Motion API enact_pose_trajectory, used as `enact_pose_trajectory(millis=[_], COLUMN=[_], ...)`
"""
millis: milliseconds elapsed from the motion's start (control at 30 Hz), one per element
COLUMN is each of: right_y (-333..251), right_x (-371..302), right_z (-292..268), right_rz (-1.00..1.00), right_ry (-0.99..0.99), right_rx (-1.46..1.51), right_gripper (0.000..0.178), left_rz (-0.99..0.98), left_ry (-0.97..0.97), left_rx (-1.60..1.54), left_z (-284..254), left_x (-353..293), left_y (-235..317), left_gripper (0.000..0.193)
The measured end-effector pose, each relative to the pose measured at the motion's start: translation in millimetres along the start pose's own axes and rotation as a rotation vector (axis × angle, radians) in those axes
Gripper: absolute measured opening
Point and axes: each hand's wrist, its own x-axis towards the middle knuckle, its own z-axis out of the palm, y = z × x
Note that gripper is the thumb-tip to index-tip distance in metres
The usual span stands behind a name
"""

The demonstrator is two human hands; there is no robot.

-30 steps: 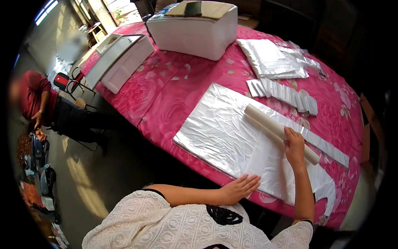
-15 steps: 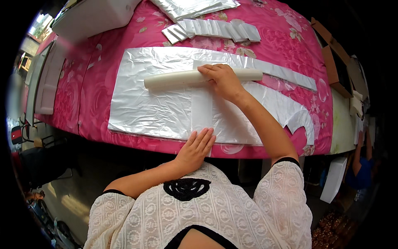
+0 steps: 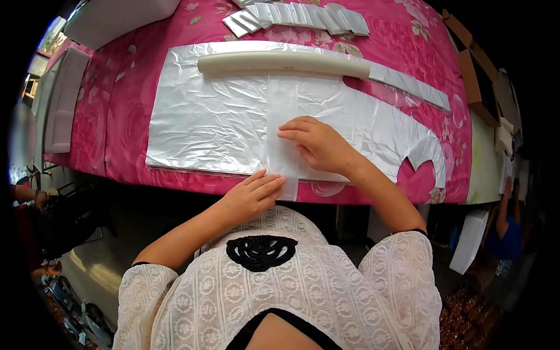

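A stack of shiny silvery-white plastic sheets (image 3: 204,116) lies flat across the near part of the table, with a curved cut-out at its right end. Across its middle runs a narrow, whitish translucent strip (image 3: 282,105), its near end hanging past the stack's front edge. My left hand (image 3: 255,193) rests on that near end, fingers stretched out. Over the strip's middle is my right hand (image 3: 319,144), fingers loosely bent, thumb apart, gripping nothing. A long off-white tube (image 3: 286,62) lies along the stack's far side, over the strip's far end, untouched.
Several folded silvery packets (image 3: 297,16) overlap in a row at the back. A white bin (image 3: 119,20) stands at the far left on the pink flowered cloth (image 3: 125,125). Open cardboard boxes (image 3: 479,87) are at the right. Another person's arm (image 3: 503,213) shows beyond the right edge.
The tube now lies farther away, and my right hand has let go of it and come back nearer over the strip. My left hand has shifted slightly left at the strip's near end.
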Motion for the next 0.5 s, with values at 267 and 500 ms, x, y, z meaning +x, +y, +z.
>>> enact_pose_trajectory(millis=[267,500], right_y=[-22,-24], right_x=[-35,-26], right_z=[23,24], right_rz=[0.016,0.022], right_ry=[0.015,0.098], right_rx=[-0.106,-0.12], right_gripper=[0.048,0.037], left_rz=[0.043,-0.221], left_ry=[0.107,0.209], left_rx=[-0.056,-0.358], left_z=[-9,-23], left_x=[5,9], left_y=[-1,3], left_gripper=[0.018,0.021])
